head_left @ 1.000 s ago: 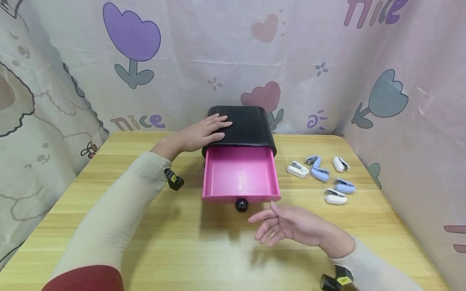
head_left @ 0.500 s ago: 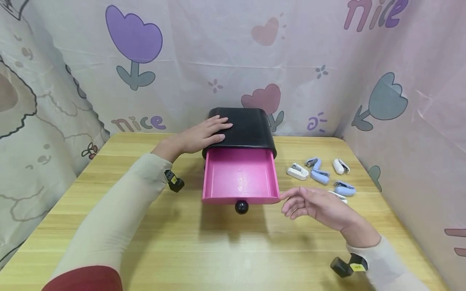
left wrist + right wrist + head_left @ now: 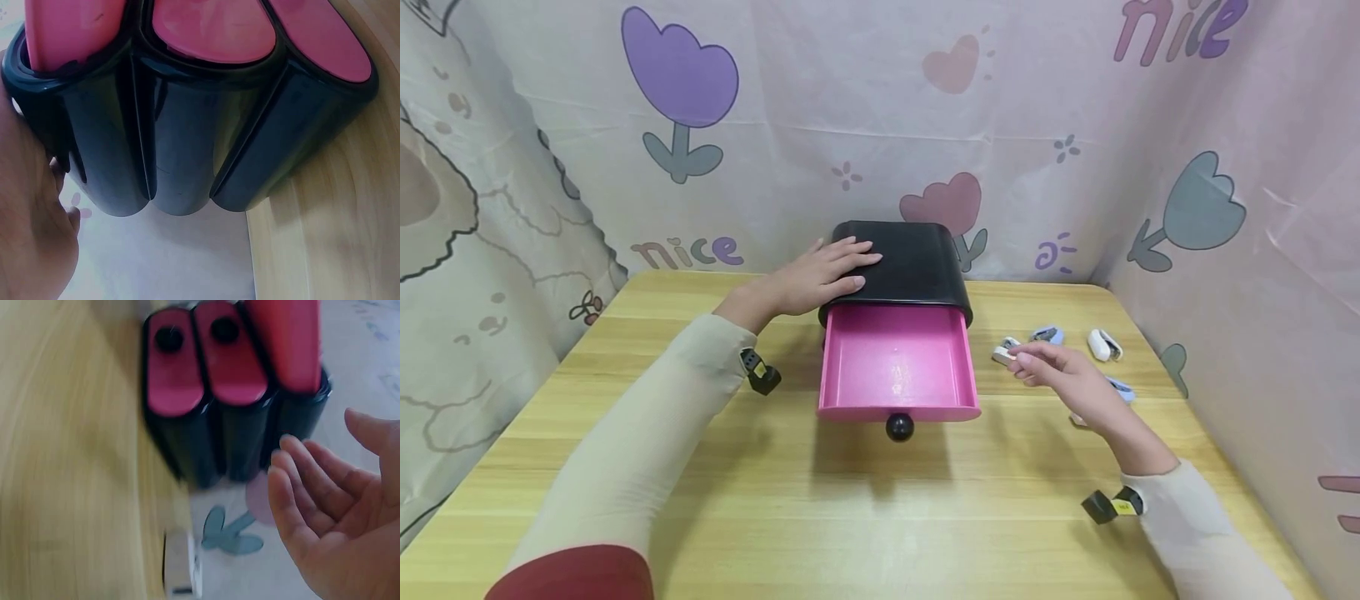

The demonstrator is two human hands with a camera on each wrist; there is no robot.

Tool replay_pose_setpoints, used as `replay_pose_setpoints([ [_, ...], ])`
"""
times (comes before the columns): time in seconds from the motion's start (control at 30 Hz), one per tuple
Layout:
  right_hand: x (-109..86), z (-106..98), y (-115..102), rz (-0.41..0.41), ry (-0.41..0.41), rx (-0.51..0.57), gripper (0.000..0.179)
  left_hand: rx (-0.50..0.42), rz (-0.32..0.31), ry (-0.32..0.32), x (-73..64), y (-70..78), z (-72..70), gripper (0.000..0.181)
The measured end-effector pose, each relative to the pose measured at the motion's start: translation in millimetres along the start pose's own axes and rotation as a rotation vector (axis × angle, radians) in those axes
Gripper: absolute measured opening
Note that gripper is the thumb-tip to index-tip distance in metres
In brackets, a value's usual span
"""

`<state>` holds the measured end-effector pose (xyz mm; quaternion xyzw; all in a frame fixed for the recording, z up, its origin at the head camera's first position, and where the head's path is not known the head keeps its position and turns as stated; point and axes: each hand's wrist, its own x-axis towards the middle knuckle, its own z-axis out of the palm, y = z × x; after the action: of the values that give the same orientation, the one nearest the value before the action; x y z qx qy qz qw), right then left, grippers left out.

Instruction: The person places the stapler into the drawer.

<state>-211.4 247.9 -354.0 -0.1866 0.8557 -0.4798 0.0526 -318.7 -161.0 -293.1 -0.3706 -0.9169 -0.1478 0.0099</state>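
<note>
My left hand (image 3: 808, 279) rests on top of the black drawer cabinet (image 3: 917, 262), fingers spread over its left side. The cabinet's top pink drawer (image 3: 865, 412) is pulled out, with a round black knob (image 3: 899, 427) on its front. Beside the drawer, my right hand (image 3: 1067, 379) hovers over a group of mini staplers, its fingers loosely bent and holding nothing. Its fingertips are nearest to a white stapler (image 3: 1003, 353), partly hidden in the head view. In the right wrist view, that hand (image 3: 337, 512) is relaxed, with a white stapler (image 3: 180, 565) lying beyond it.
Around the right hand lie a blue stapler (image 3: 1048, 334), a white stapler (image 3: 1105, 344) and another blue stapler (image 3: 1122, 388), some partly covered. Two closed pink drawers show below the open one in the right wrist view. A patterned curtain (image 3: 820, 100) hangs behind the wooden table (image 3: 760, 517).
My right hand has moved from in front of the drawer rightward and then forward, over the staplers. The left hand stays on the cabinet, and the drawer remains pulled out.
</note>
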Motion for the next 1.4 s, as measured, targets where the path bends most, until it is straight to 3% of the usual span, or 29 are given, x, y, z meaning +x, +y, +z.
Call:
replay_pose_setpoints([
  [0.2, 15.0, -2, 22, -0.009, 0.133, -0.309, 0.047, -0.002, 0.004, 0.003, 0.5, -1.6, 1.0, 0.057],
  [0.47, 33.8, -6, 45, -0.033, 0.142, -0.502, 0.050, 0.006, 0.027, 0.003, 1.8, -3.4, -0.6, 0.057],
  [0.8, 49.3, -7, 63, -0.023, 0.106, -0.577, 0.059, 0.077, 0.102, -0.083, 9.3, 1.9, -13.5, 0.058],
  [1.0, 49.0, -4, 66, 0.037, 0.069, -0.587, 0.064, 0.047, 0.089, -0.141, 16.0, 7.9, -10.3, 0.062],
  [1.4, 58.3, -3, 70, 0.096, 0.035, -0.590, 0.067, -0.011, 0.084, -0.102, 15.5, 6.0, -9.1, 0.059],
])
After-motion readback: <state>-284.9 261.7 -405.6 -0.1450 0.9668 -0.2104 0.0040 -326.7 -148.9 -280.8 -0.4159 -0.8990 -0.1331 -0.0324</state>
